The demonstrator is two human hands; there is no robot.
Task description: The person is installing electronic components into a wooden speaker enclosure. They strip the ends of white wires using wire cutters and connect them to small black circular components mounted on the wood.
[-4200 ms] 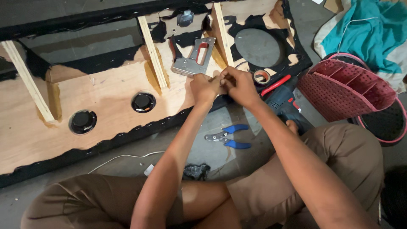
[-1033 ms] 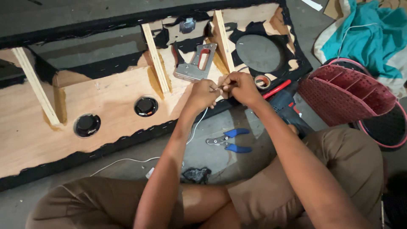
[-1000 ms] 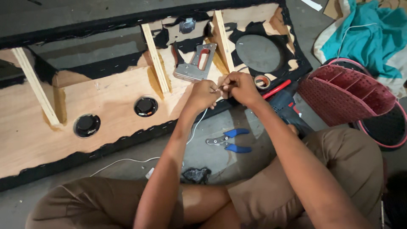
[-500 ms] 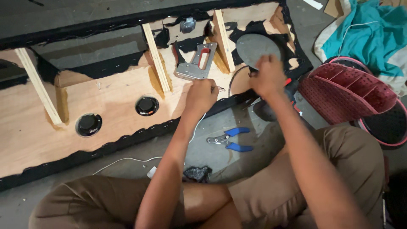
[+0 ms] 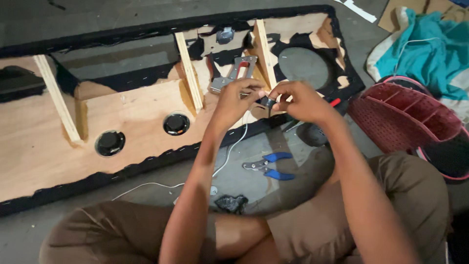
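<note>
My left hand and my right hand meet over the near edge of a plywood panel trimmed in black fabric. My right fingers pinch a small dark roll, likely tape, held against my left fingertips. A thin white wire runs from under my left hand down to the floor; my left fingers appear closed on its end. A grey metal staple gun lies on the panel just beyond my hands.
Blue-handled pliers lie on the floor between my knees. Two black round fittings sit in the panel. A red plastic basket and teal cloth are at the right. Wooden ribs cross the panel.
My right hand reached right toward the panel's corner, then came back to my left hand with the small dark roll in its fingers. My left hand stayed in place.
</note>
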